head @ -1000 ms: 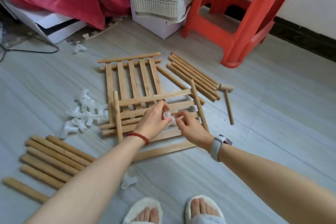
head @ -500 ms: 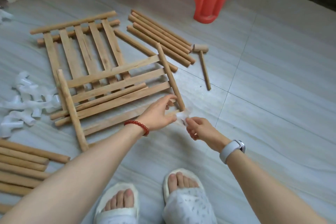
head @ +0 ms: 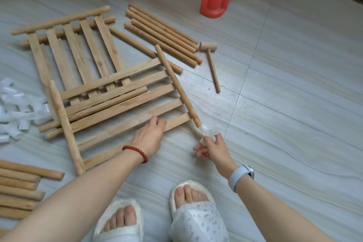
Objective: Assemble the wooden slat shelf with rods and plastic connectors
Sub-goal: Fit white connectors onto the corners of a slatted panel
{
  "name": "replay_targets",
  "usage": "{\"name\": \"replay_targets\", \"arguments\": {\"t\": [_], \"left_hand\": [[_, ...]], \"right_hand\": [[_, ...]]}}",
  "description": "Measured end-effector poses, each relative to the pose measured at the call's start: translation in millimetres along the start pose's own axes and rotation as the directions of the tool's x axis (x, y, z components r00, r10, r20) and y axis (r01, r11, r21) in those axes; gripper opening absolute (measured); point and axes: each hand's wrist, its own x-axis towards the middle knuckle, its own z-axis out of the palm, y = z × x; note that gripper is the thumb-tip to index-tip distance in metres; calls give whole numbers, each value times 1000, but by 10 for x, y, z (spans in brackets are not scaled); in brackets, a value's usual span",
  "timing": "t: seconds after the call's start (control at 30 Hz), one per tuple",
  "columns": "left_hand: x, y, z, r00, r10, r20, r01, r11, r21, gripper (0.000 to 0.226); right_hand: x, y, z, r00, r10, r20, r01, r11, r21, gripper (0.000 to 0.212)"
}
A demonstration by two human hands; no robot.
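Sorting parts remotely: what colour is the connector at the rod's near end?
Translucent white connector, seen in the head view.

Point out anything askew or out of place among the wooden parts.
One loose rod is wedged diagonally through the upper slat panel, between its slats. That panel lies crookedly across the second panel.
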Motion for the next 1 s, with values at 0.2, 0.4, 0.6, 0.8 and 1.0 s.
{"name": "replay_targets", "arguments": {"t": [0.2,0.4,0.6,0.8,1.0], "left_hand": [[-5,61,-73,994,51,-100,-55,998,-38,43],[-12,110,-35,992,18,-125,-24,999,-48,47],[-19,94,-13,979,-38,-199,14,992,-122,42],[-89,83,50,980,36,-196,-77,975,-206,36],[-146,57,2,974,72,-216,-121,968,-220,32]], "right_hand": [[20,-39,42,975,-203,-95,206,978,27,18],[-15,-77,-3,915,-390,-106,343,888,-306,15],[-102,-248,68,952,-297,-75,293,954,-60,11],[-14,-223,30,903,-418,-100,348,847,-401,13],[-76,-324,-116,899,-429,84,437,868,-235,22]]}}
